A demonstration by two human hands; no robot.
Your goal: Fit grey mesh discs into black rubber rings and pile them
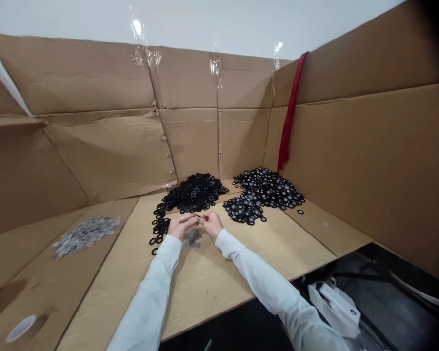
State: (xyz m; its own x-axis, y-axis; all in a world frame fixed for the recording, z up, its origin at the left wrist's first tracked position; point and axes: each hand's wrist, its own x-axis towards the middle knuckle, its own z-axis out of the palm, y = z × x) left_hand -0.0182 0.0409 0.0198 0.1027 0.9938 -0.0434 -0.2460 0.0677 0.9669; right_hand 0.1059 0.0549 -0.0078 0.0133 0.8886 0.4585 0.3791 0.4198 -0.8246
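My left hand (182, 226) and my right hand (212, 225) meet over the middle of the table, both closed. Pinched between their fingertips is a small black ring (199, 217), mostly covered by the fingers. Below the hands lies a small heap of grey, see-through discs (192, 240). Just beyond is a big pile of black rings (195, 191), with loose ones trailing down beside my left hand. Right of my right hand sits a smaller pile of black rings with pale centres (243, 209), touching a larger pile of the same kind (272, 187).
At the left, a spread of pale discs (88, 235) lies on the cardboard. A white roll-like object (21, 328) is near the front left. Cardboard walls (190, 80) enclose the table (201, 297); a red strip (291, 114) hangs at the right corner. Beyond the front edge is a white bag (334, 307).
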